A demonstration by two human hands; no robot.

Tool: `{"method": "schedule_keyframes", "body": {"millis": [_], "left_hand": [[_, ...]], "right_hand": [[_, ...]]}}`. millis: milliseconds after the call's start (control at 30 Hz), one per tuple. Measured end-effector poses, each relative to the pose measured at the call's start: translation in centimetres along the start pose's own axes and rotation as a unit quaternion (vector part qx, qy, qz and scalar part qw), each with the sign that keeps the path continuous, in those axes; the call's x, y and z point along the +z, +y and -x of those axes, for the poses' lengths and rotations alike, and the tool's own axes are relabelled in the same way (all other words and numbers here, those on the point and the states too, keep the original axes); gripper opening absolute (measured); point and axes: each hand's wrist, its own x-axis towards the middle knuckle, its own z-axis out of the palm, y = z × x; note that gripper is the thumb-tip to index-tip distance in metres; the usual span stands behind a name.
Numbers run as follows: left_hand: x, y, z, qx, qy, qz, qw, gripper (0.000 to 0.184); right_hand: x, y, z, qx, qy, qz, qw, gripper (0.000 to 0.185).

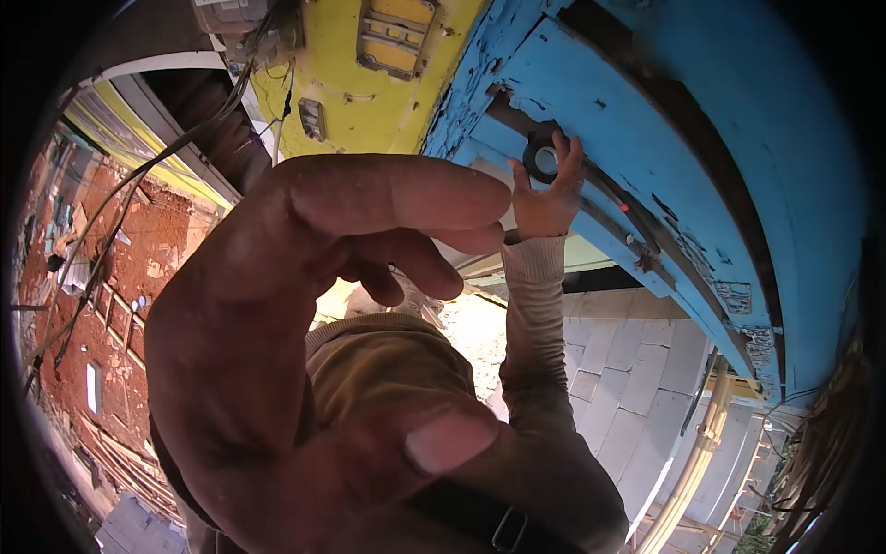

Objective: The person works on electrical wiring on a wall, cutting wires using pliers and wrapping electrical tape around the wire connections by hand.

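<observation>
In the head view, reaching up and away from the body with the right hand (544,212), palm end toward the knitted sleeve (535,295) and fingers toward the blue panel (637,138). Between thumb and fingers there, a roll of black tape (531,162), directly beyond the palm. Round, so without any real long axis; flat face with its pale centre turned roughly toward the camera, hole axis running more or less along the line of sight. Parted only about as far as the width of the roll, with thumb at the lower left of the rim and fingertips at the right, apparently in a light hold; exact contact behind the rim impossible to tell. Close in front of a dark strip (591,173) on the panel; touching or just clear of it, hard to say.

Much nearer the camera, with the left hand (240,351): fingers curled over at the top, thumb well apart below, a wide C-shaped gap, and nothing visible in the grasp. From its fingertips, up and to the right across the view, but clearly farther off in depth, to reach the roll. By far nearer to it, then, with the right. Behind and to the left, a yellow wall (369,115).
</observation>
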Motion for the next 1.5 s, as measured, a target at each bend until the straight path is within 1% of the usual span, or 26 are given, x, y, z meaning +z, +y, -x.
{"method": "schedule_keyframes", "body": {"millis": [67,133,167,233,267,333,367,433,533,600,700,767,933,967,1000,1100,1133,1167,1200,1267,1300,1333,1400,1433,1467,1500], "left_hand": [[0.1,0.2,-0.3,-0.025,0.020,0.011,0.999,0.083],[0.1,0.2,-0.4,-0.031,0.017,0.014,0.999,0.083],[0.1,0.1,-0.5,-0.031,0.014,0.015,0.999,0.083],[0.1,-0.1,-0.6,-0.030,0.004,0.016,0.999,0.081],[0.4,-0.2,-0.5,-0.025,-0.010,0.012,1.000,0.079],[0.9,-0.4,-0.3,-0.012,-0.052,0.001,0.999,0.076],[1.0,-0.6,-0.4,-0.007,-0.067,-0.001,0.998,0.074],[1.5,-0.8,-0.4,0.015,-0.117,-0.018,0.993,0.071],[2.0,-1.1,-0.8,0.039,-0.166,-0.031,0.985,0.066],[2.1,-1.5,-1.1,0.050,-0.194,-0.039,0.979,0.063],[2.2,-2.0,-1.6,0.065,-0.232,-0.047,0.969,0.058],[2.3,-2.2,-2.1,0.076,-0.253,-0.048,0.963,0.055],[1.9,-2.7,-3.3,0.086,-0.297,-0.058,0.949,0.047],[1.8,-2.8,-3.4,0.090,-0.307,-0.057,0.946,0.046],[1.7,-3.0,-3.6,0.094,-0.315,-0.063,0.942,0.044],[0.9,-4.1,-4.0,0.110,-0.333,-0.068,0.934,0.040],[0.4,-4.8,-4.2,0.102,-0.329,-0.067,0.936,0.039],[-0.2,-5.7,-4.1,0.091,-0.321,-0.069,0.940,0.037],[-0.9,-7.2,-4.3,0.081,-0.302,-0.086,0.946,0.036],[-2.3,-10.6,-3.8,0.041,-0.209,-0.143,0.967,0.034],[-3.6,-13.1,-3.0,-0.011,-0.133,-0.198,0.971,0.024],[-5.1,-15.3,-2.9,-0.044,-0.037,-0.260,0.964,0.022],[-9.0,-21.5,-2.7,-0.058,0.133,-0.336,0.930,0.022],[-11.3,-23.9,-3.1,-0.080,0.185,-0.341,0.918,0.025],[-13.4,-26.0,-3.6,-0.104,0.252,-0.284,0.919,0.029],[-15.0,-27.2,-4.4,-0.094,0.279,-0.250,0.922,0.031]], "right_hand": [[0.4,0.0,0.1,0.015,0.025,0.002,1.000,0.088],[0.7,0.2,0.2,0.006,0.048,-0.032,0.998,0.070],[1.0,0.7,0.4,0.007,0.046,-0.029,0.998,0.070],[2.2,1.7,1.0,-0.034,0.101,-0.069,0.992,0.048],[2.3,1.8,0.7,-0.035,0.096,-0.070,0.992,0.048],[1.8,1.8,0.0,-0.110,0.100,-0.009,0.989,0.029],[1.6,1.6,0.1,-0.110,0.092,-0.012,0.990,0.029],[1.4,1.1,0.2,-0.100,0.048,0.122,0.986,0.030],[2.1,1.4,-0.4,-0.120,0.055,0.148,0.980,0.028],[3.2,1.9,-0.1,-0.119,0.103,0.092,0.983,0.030],[4.5,2.8,0.7,-0.110,0.128,0.094,0.981,0.030],[5.2,3.9,0.9,-0.054,0.200,0.051,0.977,0.031],[3.1,-0.3,0.6,-0.035,0.231,0.067,0.970,0.033],[2.4,-1.3,0.7,-0.021,0.204,0.127,0.971,0.031],[2.4,-2.1,0.6,-0.028,0.212,0.127,0.969,0.031],[2.5,-5.6,2.9,0.037,0.199,0.080,0.976,0.027],[2.1,-8.3,3.5,0.085,0.124,0.066,0.986,0.033],[1.6,-9.9,6.1,0.111,0.095,0.056,0.988,0.033],[2.3,-9.9,6.7,0.173,0.096,-0.072,0.978,0.034],[4.3,-7.3,7.2,0.091,0.095,-0.102,0.986,0.037],[3.9,-6.7,6.9,0.070,0.092,-0.074,0.990,0.036],[2.6,-6.4,5.3,0.052,0.090,-0.035,0.994,0.035],[0.8,-4.2,4.5,0.053,0.138,0.077,0.986,0.034],[-0.8,-2.3,3.6,0.032,0.139,0.155,0.977,0.036],[-2.5,-0.3,2.7,0.010,0.139,0.229,0.964,0.037],[-3.9,1.4,2.0,0.009,0.132,0.287,0.949,0.040]]}}
